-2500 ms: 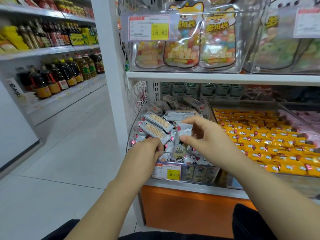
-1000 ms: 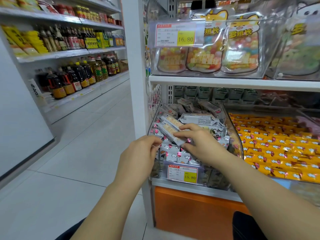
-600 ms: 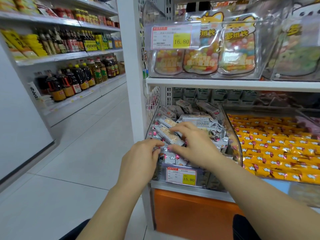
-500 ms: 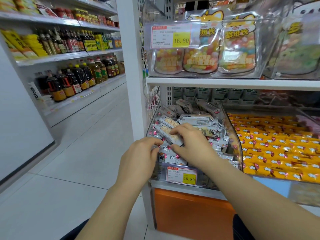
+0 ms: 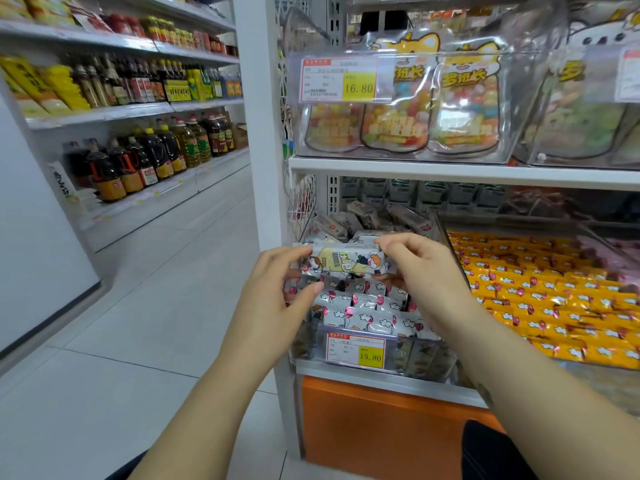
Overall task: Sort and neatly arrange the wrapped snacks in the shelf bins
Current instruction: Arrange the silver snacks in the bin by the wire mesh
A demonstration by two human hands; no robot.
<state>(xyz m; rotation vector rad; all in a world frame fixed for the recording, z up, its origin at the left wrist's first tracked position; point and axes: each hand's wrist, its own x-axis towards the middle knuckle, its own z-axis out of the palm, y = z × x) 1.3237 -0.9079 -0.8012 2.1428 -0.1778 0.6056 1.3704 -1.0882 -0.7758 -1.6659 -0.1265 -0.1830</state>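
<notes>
The left hand point(image 5: 277, 292) and right hand point(image 5: 424, 271) pinch a wrapped snack point(image 5: 346, 263) by its ends, level just above the white packets point(image 5: 363, 306) heaped in the clear bin point(image 5: 419, 356). A shelf board point(image 5: 450, 171) sits overhead, with a white post point(image 5: 263, 133) to the left and yellow packets point(image 5: 554, 299) to the right. The aisle floor point(image 5: 138, 306) lies open on the left.

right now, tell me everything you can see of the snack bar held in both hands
The snack bar is a sealed packet in glossy, plastic-looking wrap, pale yellow and white with cartoon figures and green lettering. It lies level across the view, above the packets in the clear bin. The left hand holds its left end, the right hand its right end.
</notes>
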